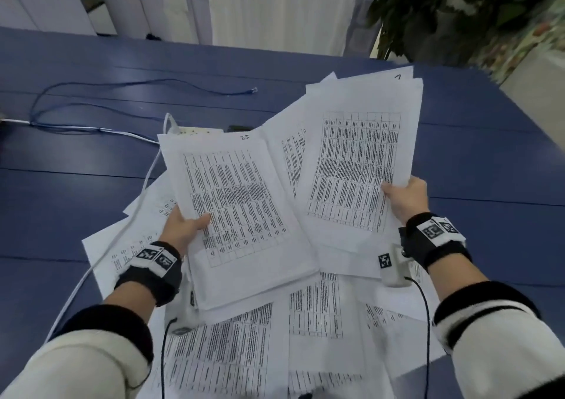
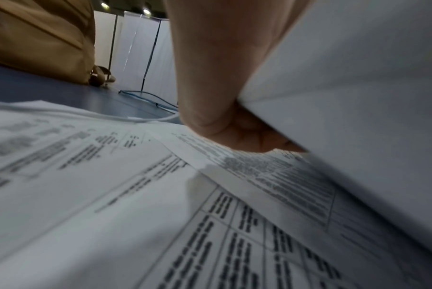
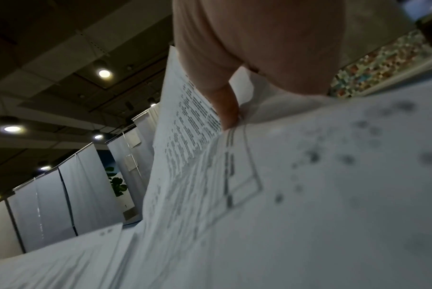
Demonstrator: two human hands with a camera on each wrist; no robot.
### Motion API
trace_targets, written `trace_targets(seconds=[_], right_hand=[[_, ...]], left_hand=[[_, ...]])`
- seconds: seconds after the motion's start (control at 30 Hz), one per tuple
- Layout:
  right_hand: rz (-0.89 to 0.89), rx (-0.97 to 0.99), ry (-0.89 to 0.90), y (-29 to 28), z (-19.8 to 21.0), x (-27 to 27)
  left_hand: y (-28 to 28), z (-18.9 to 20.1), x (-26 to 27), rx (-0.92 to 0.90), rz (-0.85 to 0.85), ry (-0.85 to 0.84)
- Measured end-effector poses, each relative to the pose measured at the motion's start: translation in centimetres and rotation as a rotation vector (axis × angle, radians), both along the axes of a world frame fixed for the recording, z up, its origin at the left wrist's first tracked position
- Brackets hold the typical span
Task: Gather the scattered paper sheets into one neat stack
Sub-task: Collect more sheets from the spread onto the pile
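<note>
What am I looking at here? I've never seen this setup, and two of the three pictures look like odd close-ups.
No machine: a person sorts paper by hand. The big picture comes from a head camera; the close-ups come from cameras strapped on each wrist. The left hand grips a thick bundle, seen from below in its wrist view. The right hand holds a looser batch. More printed sheets lie scattered on the blue table, beside a white cable and a blue cable.

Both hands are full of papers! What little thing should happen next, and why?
Probably lay the right hand's bundle onto the left hand's stack, edges lined up. Each hand grips a separate lifted pile, and more loose sheets still lie on the blue table.
</note>
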State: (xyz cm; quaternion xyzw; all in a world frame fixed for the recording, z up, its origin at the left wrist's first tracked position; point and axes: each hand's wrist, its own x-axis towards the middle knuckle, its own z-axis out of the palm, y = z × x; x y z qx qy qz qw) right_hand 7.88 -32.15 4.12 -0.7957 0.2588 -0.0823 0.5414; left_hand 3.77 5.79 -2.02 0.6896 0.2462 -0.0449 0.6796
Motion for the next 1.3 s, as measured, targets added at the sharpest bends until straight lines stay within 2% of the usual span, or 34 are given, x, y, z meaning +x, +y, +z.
trace_targets(seconds=[0.13,0.23,0.37,0.5,0.63,0.77,0.93,1.03,1.17,1.3], right_hand=[[-0.024,-0.079,-0.113,0.3,1.0,-0.1],[-0.038,-0.043,-0.199,0.8,1.8,-0.2],[-0.058,-0.014,-0.264,1.1,2.8,-0.2],[-0.173,-0.008,-0.311,0.6,3.7,-0.1],[-0.258,-0.061,-0.230,-0.4,3.1,-1.0],[-0.230,0.015,-0.201,0.5,1.8,-1.3],[-0.075,0.188,-0.199,2.8,2.9,-1.1],[0.009,0.249,-0.096,3.7,2.9,-1.1],[0.112,0.269,0.072,5.3,1.6,-2.1],[0.211,0.301,0.186,5.6,-0.6,-2.8]], left_hand=[[-0.1,0.1,-1.5,0.185,-0.002,0.010],[-0.6,-0.8,-2.3,0.269,-0.011,0.021],[-0.9,-0.7,-2.8,0.202,0.043,0.004],[0.5,-1.2,-3.2,0.065,0.135,-0.001],[1.7,-0.7,-3.6,-0.009,0.184,-0.007],[1.3,-0.1,-3.2,-0.116,0.202,-0.012],[-2.0,1.6,-1.8,-0.221,0.051,-0.044],[-4.1,2.5,-1.1,-0.267,-0.037,-0.050],[-5.2,2.8,-0.9,-0.323,-0.017,-0.038],[-5.4,2.6,-1.3,-0.313,-0.084,-0.020]])
